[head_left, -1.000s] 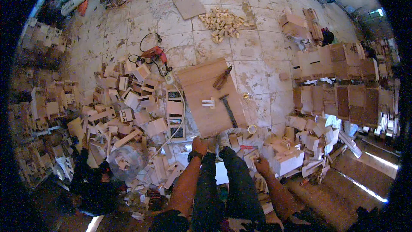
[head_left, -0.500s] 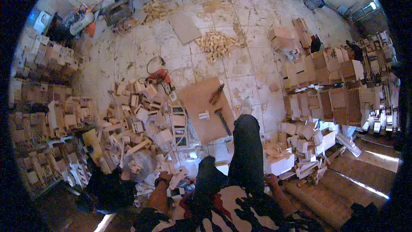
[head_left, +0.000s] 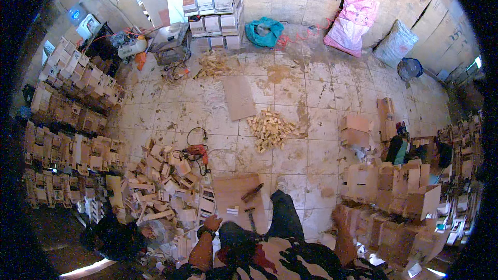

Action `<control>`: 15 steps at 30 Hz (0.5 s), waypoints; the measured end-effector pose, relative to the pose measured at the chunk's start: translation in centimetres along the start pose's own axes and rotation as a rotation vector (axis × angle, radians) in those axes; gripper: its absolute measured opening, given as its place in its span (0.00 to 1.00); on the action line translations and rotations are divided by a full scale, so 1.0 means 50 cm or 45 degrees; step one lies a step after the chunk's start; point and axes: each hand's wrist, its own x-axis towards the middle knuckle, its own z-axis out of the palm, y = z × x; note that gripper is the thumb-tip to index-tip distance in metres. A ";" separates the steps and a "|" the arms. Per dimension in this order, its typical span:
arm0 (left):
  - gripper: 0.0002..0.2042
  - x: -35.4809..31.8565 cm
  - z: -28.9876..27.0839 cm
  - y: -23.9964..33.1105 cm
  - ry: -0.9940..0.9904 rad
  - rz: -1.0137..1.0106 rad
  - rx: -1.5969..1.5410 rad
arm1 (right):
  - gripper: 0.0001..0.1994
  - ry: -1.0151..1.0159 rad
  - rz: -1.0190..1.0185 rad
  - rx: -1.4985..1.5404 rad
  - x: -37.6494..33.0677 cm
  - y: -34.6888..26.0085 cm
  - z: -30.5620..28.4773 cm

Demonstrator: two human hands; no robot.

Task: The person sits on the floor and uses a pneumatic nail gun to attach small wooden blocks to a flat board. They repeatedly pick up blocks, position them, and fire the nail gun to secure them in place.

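Observation:
My left hand [head_left: 212, 222], with a dark band at the wrist, is beside my left knee and close to a slatted wooden frame [head_left: 206, 202]. Its fingers are too small to read, and I see nothing held in it. Off to the right, my right hand [head_left: 340, 217] is smeared by motion near a row of cardboard-coloured boxes [head_left: 363, 181]. Between them, in front of my knees, a brown board [head_left: 228, 189] lies on the floor. On it are a hammer [head_left: 251, 220], a dark slim tool [head_left: 252, 192] and small pale pieces [head_left: 232, 210].
A heap of wood offcuts [head_left: 166, 181] spreads at the left, with a red corded power tool [head_left: 197, 152] beyond it. Small wooden blocks [head_left: 272, 128] are piled mid-floor near a flat panel [head_left: 238, 98]. Another person [head_left: 111, 236] is at lower left. Stacked boxes [head_left: 212, 5] stand far back.
My view has tilted up, showing more of the far wall. Both hands have risen; the right one has moved forward, off my right side, toward the boxes.

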 end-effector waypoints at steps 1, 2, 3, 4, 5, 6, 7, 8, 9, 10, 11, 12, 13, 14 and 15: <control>0.29 -0.006 -0.010 0.040 0.030 -0.016 -0.056 | 0.13 0.104 -0.088 0.043 0.072 -0.067 -0.071; 0.29 -0.018 -0.016 0.069 0.081 -0.015 -0.145 | 0.13 0.207 -0.167 0.153 0.135 -0.139 -0.132; 0.28 -0.028 -0.025 0.091 0.164 -0.002 -0.243 | 0.13 0.264 -0.245 0.312 0.185 -0.208 -0.184; 0.27 -0.031 -0.038 0.108 0.155 -0.088 -0.303 | 0.13 0.282 -0.281 0.543 0.221 -0.277 -0.226; 0.27 -0.042 -0.049 0.112 0.201 -0.138 -0.392 | 0.13 0.263 -0.425 0.784 0.239 -0.332 -0.256; 0.26 -0.041 -0.052 0.124 0.289 -0.202 -0.364 | 0.12 0.254 -0.362 0.785 0.247 -0.375 -0.260; 0.24 -0.054 -0.056 0.119 0.332 -0.219 -0.447 | 0.11 0.212 -0.413 0.799 0.255 -0.413 -0.255; 0.24 -0.056 -0.059 0.118 0.354 -0.261 -0.499 | 0.11 0.169 -0.476 0.812 0.280 -0.459 -0.249; 0.23 -0.065 -0.055 0.114 0.356 -0.315 -0.531 | 0.09 0.019 -0.364 0.736 0.293 -0.490 -0.228; 0.23 -0.075 -0.047 0.112 0.351 -0.363 -0.555 | 0.09 -0.079 -0.267 0.479 0.304 -0.516 -0.192; 0.23 -0.086 -0.036 0.113 0.341 -0.410 -0.577 | 0.09 -0.547 -0.249 1.026 0.307 -0.529 -0.168; 0.23 -0.095 -0.022 0.116 0.319 -0.451 -0.590 | 0.09 -0.344 -0.113 0.469 0.297 -0.539 -0.109; 0.23 -0.106 -0.005 0.123 0.286 -0.483 -0.598 | 0.11 -0.607 0.065 0.744 0.283 -0.540 -0.079; 0.23 -0.113 0.014 0.133 0.245 -0.512 -0.610 | 0.13 -0.632 -0.204 0.180 0.275 -0.558 -0.027; 0.23 -0.117 0.032 0.145 0.193 -0.534 -0.615 | 0.15 -0.809 -0.039 0.396 0.262 -0.569 0.003</control>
